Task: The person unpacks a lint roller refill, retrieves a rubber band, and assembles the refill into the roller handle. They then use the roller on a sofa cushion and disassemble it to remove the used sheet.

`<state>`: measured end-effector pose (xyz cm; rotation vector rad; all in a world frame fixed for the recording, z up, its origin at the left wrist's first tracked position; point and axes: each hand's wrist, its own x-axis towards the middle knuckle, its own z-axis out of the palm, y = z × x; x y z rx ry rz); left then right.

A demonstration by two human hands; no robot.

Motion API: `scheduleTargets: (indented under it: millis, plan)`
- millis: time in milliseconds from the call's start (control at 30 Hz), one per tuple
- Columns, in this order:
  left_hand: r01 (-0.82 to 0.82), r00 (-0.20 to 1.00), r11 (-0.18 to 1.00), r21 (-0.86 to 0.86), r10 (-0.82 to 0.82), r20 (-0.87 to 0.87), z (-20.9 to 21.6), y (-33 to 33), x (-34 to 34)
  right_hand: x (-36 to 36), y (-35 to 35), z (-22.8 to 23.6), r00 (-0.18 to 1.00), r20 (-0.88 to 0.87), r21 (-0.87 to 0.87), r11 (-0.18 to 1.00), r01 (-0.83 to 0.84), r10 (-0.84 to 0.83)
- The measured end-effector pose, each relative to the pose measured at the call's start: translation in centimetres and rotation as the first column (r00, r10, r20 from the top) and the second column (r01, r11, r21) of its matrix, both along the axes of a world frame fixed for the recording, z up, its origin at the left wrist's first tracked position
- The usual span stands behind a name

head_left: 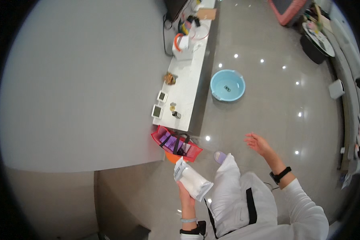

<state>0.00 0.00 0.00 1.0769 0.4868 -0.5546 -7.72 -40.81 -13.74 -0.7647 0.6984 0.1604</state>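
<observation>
My left hand [185,194] is closed around a clear plastic pack of something white and soft [193,179], held tilted in front of my left leg. What the white contents are I cannot make out. Just beyond the pack, a red bag [196,153] with black handles stands on the floor, with purple packages [171,142] inside. My right hand [258,144] hangs in the air to the right, fingers stretched out and holding nothing. A light blue basin [227,85] lies on the floor ahead, with a small dark mark on its bottom.
A long white cabinet [188,92] runs along the left wall, bearing two small white-framed screens [157,111], a small bottle [176,115] and a white box [183,48]. At the far right are a sofa [346,52] and a black round table [313,49]. An orange thing [174,157] sits under the bag.
</observation>
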Motion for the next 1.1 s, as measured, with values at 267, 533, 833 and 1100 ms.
scheduleTargets:
  millis: [267, 533, 833, 1100]
  plan:
    - [-0.045, 0.986, 0.987, 0.152, 0.068, -0.154, -9.6, -8.5, 13.1, 25.3, 2.1, -22.2, 0.982, -0.092, 0.235, 0.962, -0.141, 0.166]
    - [-0.088, 0.939, 0.975, 0.204, 0.149, -0.309, -23.5, -9.5, 13.3, 41.7, 8.1, -41.9, 0.896, -0.381, 0.131, 0.972, -0.194, 0.230]
    - [-0.151, 0.844, 0.948, 0.280, 0.271, -0.463, -33.2, -13.0, 9.6, 48.9, 12.0, -53.8, 0.920, -0.379, 0.183, 0.983, -0.032, 0.101]
    - [-0.170, 0.838, 0.941, 0.292, 0.294, -0.459, -34.8, -15.6, 11.4, 49.5, 11.5, -56.1, 0.892, -0.451, 0.253, 0.961, 0.115, 0.012]
